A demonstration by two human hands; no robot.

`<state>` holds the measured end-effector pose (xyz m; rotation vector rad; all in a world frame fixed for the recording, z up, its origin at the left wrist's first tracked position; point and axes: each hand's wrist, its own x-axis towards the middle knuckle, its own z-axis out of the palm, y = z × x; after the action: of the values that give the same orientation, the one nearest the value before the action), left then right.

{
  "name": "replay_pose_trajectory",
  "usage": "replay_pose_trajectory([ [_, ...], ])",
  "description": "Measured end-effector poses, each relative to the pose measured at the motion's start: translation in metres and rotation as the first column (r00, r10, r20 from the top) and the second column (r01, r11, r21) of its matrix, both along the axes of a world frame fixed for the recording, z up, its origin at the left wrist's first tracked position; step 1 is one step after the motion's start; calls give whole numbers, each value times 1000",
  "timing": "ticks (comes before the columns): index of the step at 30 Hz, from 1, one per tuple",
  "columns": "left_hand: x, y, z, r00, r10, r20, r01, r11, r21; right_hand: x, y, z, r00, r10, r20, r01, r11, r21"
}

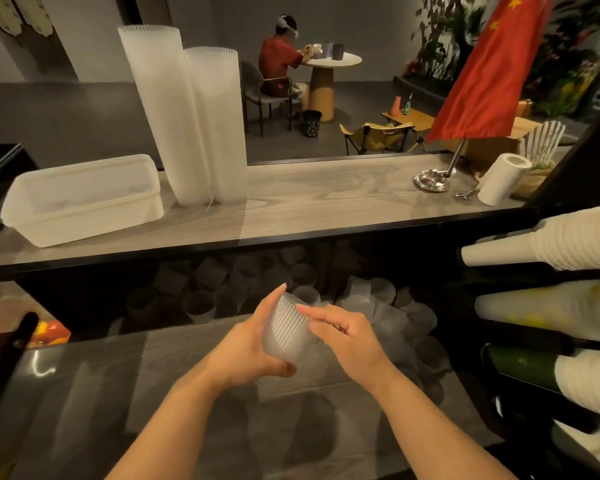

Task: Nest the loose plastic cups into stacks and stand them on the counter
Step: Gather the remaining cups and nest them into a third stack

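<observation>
From the head camera, your left hand [248,344] is wrapping round a short stack of nested cups [286,332], fingers curling up its far side and the thumb tucking under the base. The stack is tilting, rims pointing up and away from you, over the lower shelf [125,375]. Your right hand [343,336] is coming in from the other side, forefinger stretching out along the ribbed rims and touching them, the other fingers curling loosely beneath; whether they are gripping the stack, I cannot tell.

Behind your hands a heap of loose cups [371,299] is lying in the shadow under the counter [309,202], and the dark is swallowing most of them, so counting is hopeless. The front edge of the shelf is blurring into reflections.

Up on the counter, two tall cup stacks [194,126] are standing side by side, touching, the left one leaning toward its neighbour. Just to their left a white tub [80,199] is sitting, seemingly two nested together. Well off to the right a small flag [489,67] is rising from a shiny metal base [432,181], with a paper roll [504,178] beside it.

At the right edge, rows of cups lying on their sides [548,242] are poking out of a dark rack, cut off by the frame.

Beyond the counter, a seated person [279,60] is working at a round table [329,60], with a folding chair [371,135] and plants further right.
</observation>
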<state>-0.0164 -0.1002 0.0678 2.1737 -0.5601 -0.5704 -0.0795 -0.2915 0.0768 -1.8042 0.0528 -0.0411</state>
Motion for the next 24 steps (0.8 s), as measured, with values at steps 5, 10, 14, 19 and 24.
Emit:
replay_pose_trajectory([
  [5, -4, -23, -16, 996, 9, -88, -6, 999, 35, 5, -49, -17, 990, -138, -34, 135, 988, -75],
  [10, -16, -32, -35, 987, 54, -153, -49, 998, 35, -8, -116, -63, 883, -413, -222, 294, 856, -424],
  [14, -21, -33, -46, 986, 71, -151, -62, 996, 61, -37, -133, -106, 799, -489, -349, 158, 732, -663],
  [19, -24, -32, -45, 985, 70, -157, -59, 996, 74, -61, -119, -129, 771, -460, -440, -96, 599, -795],
  [24, -28, -33, -42, 988, 61, -140, -49, 995, 88, -66, -104, -144, 769, -474, -429, -153, 515, -843],
])
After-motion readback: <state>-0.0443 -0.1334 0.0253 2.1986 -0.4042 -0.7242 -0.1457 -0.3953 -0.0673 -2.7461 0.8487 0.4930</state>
